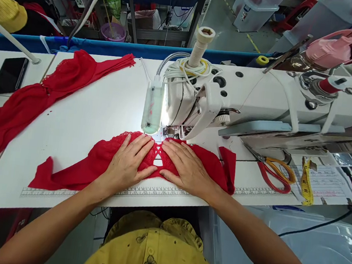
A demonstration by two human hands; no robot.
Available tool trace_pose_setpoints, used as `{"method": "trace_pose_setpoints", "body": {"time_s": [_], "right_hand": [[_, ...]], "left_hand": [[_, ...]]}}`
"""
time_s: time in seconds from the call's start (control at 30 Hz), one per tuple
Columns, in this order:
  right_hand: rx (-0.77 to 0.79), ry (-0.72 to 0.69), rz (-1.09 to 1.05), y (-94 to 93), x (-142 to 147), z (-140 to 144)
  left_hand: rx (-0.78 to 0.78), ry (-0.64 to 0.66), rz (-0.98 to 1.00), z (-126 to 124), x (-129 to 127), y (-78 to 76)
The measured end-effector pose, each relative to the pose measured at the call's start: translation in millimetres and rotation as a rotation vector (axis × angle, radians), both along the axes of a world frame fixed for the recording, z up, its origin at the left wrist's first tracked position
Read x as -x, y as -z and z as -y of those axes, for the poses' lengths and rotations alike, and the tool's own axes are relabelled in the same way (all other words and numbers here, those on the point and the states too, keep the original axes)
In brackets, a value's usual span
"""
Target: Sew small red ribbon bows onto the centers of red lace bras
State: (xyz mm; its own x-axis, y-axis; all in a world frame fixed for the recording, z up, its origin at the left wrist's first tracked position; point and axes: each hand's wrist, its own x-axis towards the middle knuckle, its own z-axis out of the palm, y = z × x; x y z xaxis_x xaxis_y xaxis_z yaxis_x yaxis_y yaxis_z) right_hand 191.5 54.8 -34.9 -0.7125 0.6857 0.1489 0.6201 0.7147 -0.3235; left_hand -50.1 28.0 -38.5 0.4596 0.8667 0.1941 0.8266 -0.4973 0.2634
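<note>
A red lace bra (96, 161) lies spread on the white sewing table, its crisscross centre just in front of the presser foot (171, 131) of a sewing machine (182, 99). On the left cup rests my left hand (130, 158), flat with fingers stretched out. My right hand (187, 167) lies flat on the right cup in the same way. Both thumbs point inward below the centre gap. Fabric under my palms is hidden. A lit lamp (152, 108) hangs left of the needle area.
More red bra pieces (36, 99) trail over the table's left side, near a black phone (10, 75). Scissors (273, 168), a yellow measuring tape (307, 183) and a paper (329, 183) lie at right. A printed ruler (146, 192) runs along the front edge. A clear plastic bin (309, 249) stands below right.
</note>
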Motion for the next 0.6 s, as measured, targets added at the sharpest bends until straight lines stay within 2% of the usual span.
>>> {"method": "trace_pose_setpoints", "body": {"time_s": [0.6], "right_hand": [[-0.043, 0.001, -0.067, 1.0, 0.7, 1.1]], "left_hand": [[-0.008, -0.013, -0.029, 1.0, -0.7, 0.9]]}}
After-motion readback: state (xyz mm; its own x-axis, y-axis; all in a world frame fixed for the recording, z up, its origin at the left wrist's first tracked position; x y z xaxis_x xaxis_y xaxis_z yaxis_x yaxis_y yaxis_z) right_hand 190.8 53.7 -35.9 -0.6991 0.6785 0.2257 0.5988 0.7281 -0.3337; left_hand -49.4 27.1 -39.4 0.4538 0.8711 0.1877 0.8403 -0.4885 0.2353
